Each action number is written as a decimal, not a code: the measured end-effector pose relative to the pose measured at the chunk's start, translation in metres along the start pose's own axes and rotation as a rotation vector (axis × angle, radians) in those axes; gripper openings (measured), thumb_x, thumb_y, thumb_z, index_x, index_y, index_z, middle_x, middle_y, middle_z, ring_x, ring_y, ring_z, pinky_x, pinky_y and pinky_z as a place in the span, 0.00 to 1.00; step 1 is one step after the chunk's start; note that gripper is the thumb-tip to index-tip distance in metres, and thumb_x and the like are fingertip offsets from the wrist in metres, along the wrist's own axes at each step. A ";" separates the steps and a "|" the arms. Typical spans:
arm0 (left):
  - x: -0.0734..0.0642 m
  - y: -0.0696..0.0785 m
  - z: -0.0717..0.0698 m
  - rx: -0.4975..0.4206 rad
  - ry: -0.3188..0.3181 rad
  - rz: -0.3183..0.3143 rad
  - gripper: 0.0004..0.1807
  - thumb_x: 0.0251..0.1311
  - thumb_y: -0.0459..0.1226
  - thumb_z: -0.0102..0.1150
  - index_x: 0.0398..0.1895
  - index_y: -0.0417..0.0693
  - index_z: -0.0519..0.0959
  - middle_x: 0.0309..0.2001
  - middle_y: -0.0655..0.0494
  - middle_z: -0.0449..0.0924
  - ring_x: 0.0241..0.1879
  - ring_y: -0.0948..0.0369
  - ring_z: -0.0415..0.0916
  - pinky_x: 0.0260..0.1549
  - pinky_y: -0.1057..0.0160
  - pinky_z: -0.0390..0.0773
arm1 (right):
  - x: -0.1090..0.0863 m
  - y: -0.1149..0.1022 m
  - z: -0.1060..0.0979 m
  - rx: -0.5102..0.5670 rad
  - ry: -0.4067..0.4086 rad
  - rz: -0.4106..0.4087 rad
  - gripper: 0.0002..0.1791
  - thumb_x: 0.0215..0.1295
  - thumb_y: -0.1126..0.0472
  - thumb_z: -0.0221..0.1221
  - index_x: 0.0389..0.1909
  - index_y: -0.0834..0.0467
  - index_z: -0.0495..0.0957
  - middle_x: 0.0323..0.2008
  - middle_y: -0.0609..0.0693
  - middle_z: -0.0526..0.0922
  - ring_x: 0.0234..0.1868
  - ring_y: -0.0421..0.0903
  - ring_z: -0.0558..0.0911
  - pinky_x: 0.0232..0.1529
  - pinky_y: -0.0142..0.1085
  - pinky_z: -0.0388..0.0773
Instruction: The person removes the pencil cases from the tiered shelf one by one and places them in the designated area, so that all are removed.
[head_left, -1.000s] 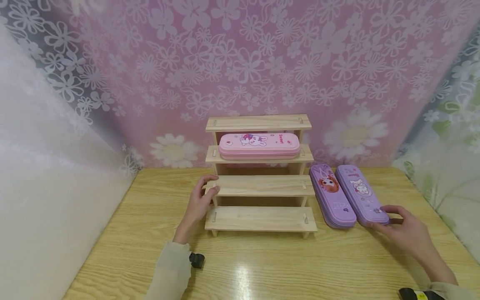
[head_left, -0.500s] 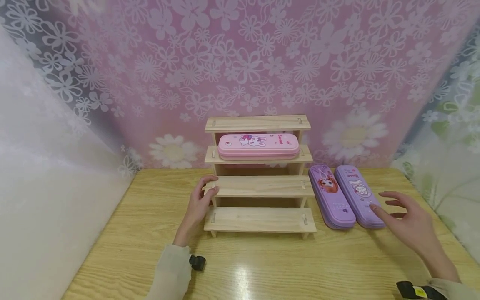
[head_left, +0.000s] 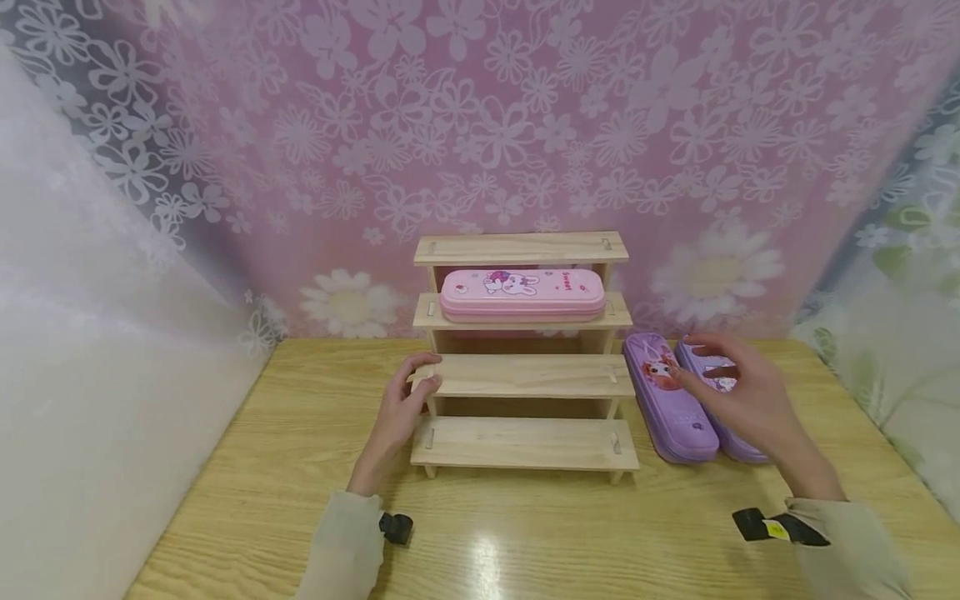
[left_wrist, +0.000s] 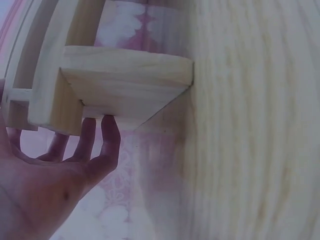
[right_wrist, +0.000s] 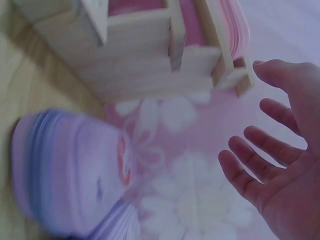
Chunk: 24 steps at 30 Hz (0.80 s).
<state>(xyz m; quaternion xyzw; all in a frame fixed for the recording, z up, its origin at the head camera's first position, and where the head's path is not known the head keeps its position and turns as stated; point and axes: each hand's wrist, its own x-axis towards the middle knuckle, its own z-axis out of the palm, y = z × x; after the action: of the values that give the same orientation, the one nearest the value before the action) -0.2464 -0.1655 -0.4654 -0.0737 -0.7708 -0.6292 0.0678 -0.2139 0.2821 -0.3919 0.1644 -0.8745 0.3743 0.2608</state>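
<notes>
A stepped wooden shelf [head_left: 525, 444] stands on the table. My left hand [head_left: 397, 408] grips the left end of its second step from the bottom, thumb on top; the left wrist view shows fingers curled beneath the boards. My right hand [head_left: 753, 404] hovers over two purple pencil cases, fingers apart and holding nothing, as the right wrist view also shows. The nearer case [head_left: 678, 417] carries a red-haired doll picture. The other case [head_left: 742, 450] lies beside it, partly hidden by my right hand. A pink pencil case [head_left: 522, 296] with a rabbit lies on the third step up.
The wood-grain table [head_left: 300, 467] extends in front and to both sides. Behind the shelf hangs a pink flowered curtain [head_left: 480, 125]. Pale sheer drapes flank the table on the left and right.
My right hand has let go of the near end of the outer purple case and moved left and up over the two cases. The left hand keeps its place on the shelf.
</notes>
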 end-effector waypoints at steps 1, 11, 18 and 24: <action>0.000 0.000 0.000 0.001 -0.003 0.000 0.14 0.74 0.42 0.56 0.59 0.55 0.78 0.68 0.57 0.69 0.40 0.56 0.72 0.35 0.60 0.77 | 0.004 -0.003 0.003 0.013 -0.001 -0.008 0.28 0.55 0.68 0.74 0.59 0.57 0.81 0.49 0.20 0.75 0.49 0.18 0.75 0.42 0.14 0.74; 0.000 0.001 -0.004 0.020 -0.018 -0.034 0.16 0.71 0.47 0.61 0.60 0.63 0.78 0.70 0.60 0.67 0.43 0.55 0.70 0.35 0.57 0.77 | 0.037 -0.026 0.028 0.147 -0.038 -0.007 0.31 0.58 0.69 0.73 0.63 0.53 0.78 0.54 0.37 0.78 0.44 0.24 0.79 0.20 0.31 0.81; 0.000 0.005 -0.011 0.025 -0.063 -0.072 0.18 0.71 0.50 0.61 0.61 0.64 0.76 0.70 0.58 0.66 0.52 0.50 0.72 0.43 0.49 0.80 | 0.056 -0.035 0.045 0.249 0.011 -0.052 0.30 0.56 0.73 0.72 0.62 0.60 0.78 0.55 0.39 0.79 0.51 0.25 0.80 0.43 0.19 0.80; 0.002 0.005 -0.009 0.012 -0.091 -0.084 0.19 0.71 0.49 0.61 0.62 0.64 0.76 0.67 0.54 0.68 0.47 0.52 0.72 0.40 0.57 0.80 | 0.070 -0.040 0.055 0.276 0.045 -0.089 0.27 0.56 0.74 0.71 0.58 0.64 0.79 0.55 0.42 0.80 0.53 0.28 0.81 0.55 0.21 0.77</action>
<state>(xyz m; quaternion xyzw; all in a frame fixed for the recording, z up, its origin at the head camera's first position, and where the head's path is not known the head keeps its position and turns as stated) -0.2473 -0.1737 -0.4584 -0.0696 -0.7792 -0.6229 0.0066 -0.2697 0.2081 -0.3605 0.2290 -0.8005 0.4826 0.2716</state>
